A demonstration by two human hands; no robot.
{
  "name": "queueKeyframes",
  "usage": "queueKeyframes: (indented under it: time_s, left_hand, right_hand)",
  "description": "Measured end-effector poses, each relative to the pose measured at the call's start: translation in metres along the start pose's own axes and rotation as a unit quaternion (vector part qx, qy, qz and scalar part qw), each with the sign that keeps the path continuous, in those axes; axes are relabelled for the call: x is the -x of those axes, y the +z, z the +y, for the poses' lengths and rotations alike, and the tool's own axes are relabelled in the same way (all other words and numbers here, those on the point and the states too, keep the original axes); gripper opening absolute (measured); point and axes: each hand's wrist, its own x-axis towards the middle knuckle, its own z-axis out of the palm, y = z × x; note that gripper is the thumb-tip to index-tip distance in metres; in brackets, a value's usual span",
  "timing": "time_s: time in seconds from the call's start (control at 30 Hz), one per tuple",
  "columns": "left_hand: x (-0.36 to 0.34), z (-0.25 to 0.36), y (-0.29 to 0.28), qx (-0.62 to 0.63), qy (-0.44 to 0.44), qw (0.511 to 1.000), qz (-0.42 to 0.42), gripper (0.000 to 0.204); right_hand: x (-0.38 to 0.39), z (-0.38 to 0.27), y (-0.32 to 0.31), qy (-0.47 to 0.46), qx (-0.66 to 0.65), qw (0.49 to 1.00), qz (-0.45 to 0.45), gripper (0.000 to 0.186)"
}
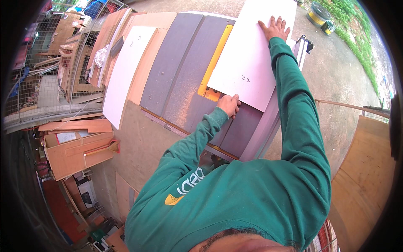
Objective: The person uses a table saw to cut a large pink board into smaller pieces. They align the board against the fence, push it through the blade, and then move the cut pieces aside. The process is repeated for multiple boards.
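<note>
A long white board (242,54) with handwritten marks lies on the grey table saw (165,72), partly over its yellow insert plate (217,54). My right hand (275,29) is flat on the far part of the board, fingers spread, arm stretched up along its right side. My left hand (229,105) holds the near edge of the same board with curled fingers, beside the lower end of the yellow plate. A metal rail (268,135) runs along the board's right side. Whatever part of the blade lies under the board is hidden.
Another white panel (124,77) and wooden boards (151,29) lie left of the saw. A wire cage (75,63) of offcuts and stacked panels (77,149) stand further left. A plywood sheet (363,164) is at right; a round container (317,16) sits beyond on the concrete.
</note>
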Motion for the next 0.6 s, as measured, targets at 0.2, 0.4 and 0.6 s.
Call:
queueKeyframes:
  time_s: [0.2,0.4,0.6]
  left_hand:
    - [0.000,0.003,0.000,0.006,-0.004,1.000,0.000,0.055]
    - [-0.001,0.004,0.001,0.004,-0.008,1.000,-0.001,0.055]
    - [-0.004,0.002,0.000,0.006,-0.009,1.000,0.003,0.053]
  right_hand:
    - [-0.001,0.000,0.004,-0.001,-0.001,1.000,0.007,0.089]
    - [-0.002,0.005,0.005,-0.011,0.000,1.000,0.013,0.092]
    - [0.006,-0.003,-0.008,-0.019,0.028,0.999,0.001,0.102]
